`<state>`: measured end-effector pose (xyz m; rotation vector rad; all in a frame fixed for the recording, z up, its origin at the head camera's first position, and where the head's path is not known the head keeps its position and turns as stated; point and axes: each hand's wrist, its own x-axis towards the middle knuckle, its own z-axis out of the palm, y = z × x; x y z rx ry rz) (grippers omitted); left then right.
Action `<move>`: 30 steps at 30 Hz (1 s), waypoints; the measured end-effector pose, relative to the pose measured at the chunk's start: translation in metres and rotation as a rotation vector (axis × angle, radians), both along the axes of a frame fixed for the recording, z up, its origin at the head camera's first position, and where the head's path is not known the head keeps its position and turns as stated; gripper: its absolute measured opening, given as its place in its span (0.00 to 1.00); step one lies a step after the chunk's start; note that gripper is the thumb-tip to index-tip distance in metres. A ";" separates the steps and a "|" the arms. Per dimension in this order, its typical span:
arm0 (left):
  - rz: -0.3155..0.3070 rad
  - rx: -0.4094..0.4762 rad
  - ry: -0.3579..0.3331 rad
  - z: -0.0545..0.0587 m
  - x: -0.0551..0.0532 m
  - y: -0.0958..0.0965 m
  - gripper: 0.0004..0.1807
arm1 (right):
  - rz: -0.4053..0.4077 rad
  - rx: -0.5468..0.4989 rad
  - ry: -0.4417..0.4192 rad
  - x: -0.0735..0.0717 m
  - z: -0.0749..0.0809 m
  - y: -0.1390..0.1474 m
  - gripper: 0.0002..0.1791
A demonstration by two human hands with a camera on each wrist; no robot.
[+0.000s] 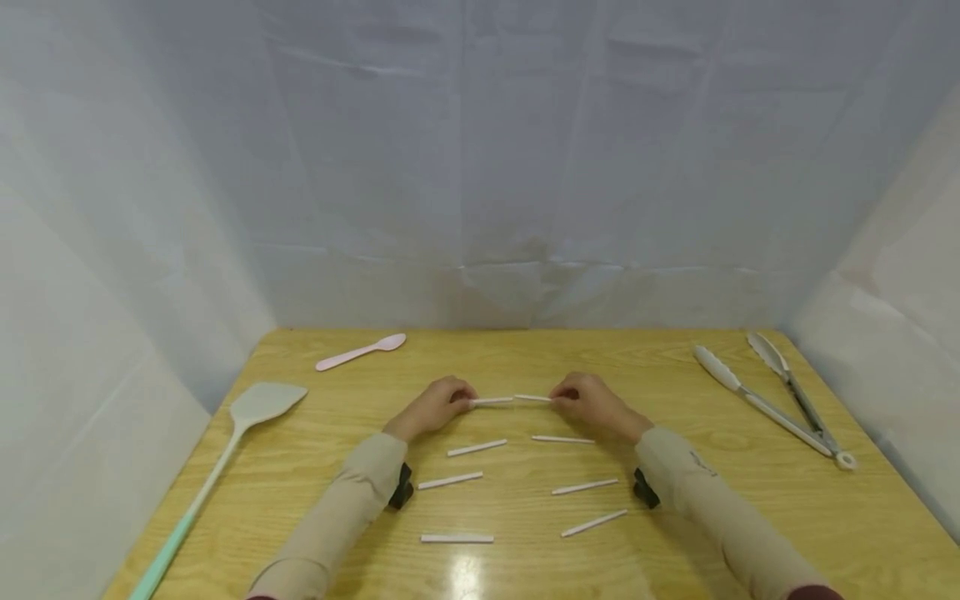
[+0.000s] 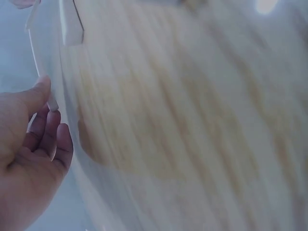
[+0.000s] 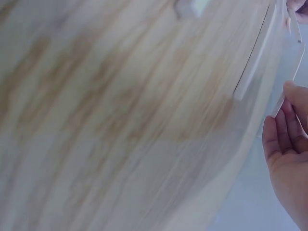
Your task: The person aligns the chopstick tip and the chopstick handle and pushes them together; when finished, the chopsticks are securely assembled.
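Observation:
Between finger and thumb, my left hand (image 1: 437, 406) pinches the outer end of a thin white stick (image 1: 493, 401). Its mirror image on the other side is my right hand (image 1: 597, 406), which pinches a second thin white stick (image 1: 531, 397). The inner tips of both sticks come right up to each other, nearly in line. In the left wrist view the held stick (image 2: 36, 55) runs up from the thumb. The right wrist view shows the other held stick (image 3: 295, 67) angled between thumb and fingertips. Nearer me lie more white sticks (image 1: 477, 447) in a left and a right column.
A pink spoon (image 1: 360, 352) lies at the back left. Along the left edge is a long turner (image 1: 262, 402) with a green handle end. Metal tongs (image 1: 780, 408) lie spread at the right. White sheeting (image 1: 495, 167) surrounds the back and sides of the wooden table (image 1: 517, 567).

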<state>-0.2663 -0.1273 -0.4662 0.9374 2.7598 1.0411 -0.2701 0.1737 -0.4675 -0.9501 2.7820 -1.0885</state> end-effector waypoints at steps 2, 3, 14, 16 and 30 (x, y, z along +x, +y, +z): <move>0.004 0.006 -0.008 0.000 0.000 0.001 0.07 | 0.007 0.009 0.017 -0.001 0.000 -0.002 0.06; 0.006 0.008 -0.012 0.000 0.000 0.001 0.07 | 0.008 0.012 0.022 -0.001 0.000 -0.002 0.06; 0.047 0.072 -0.043 -0.002 0.001 -0.001 0.08 | -0.035 -0.035 0.012 -0.001 0.001 -0.004 0.06; 0.049 0.076 -0.045 -0.001 0.001 -0.002 0.08 | -0.020 -0.047 0.021 -0.001 0.001 -0.003 0.06; 0.042 0.071 -0.045 -0.003 0.000 -0.002 0.08 | -0.050 0.001 -0.043 0.001 0.005 -0.005 0.07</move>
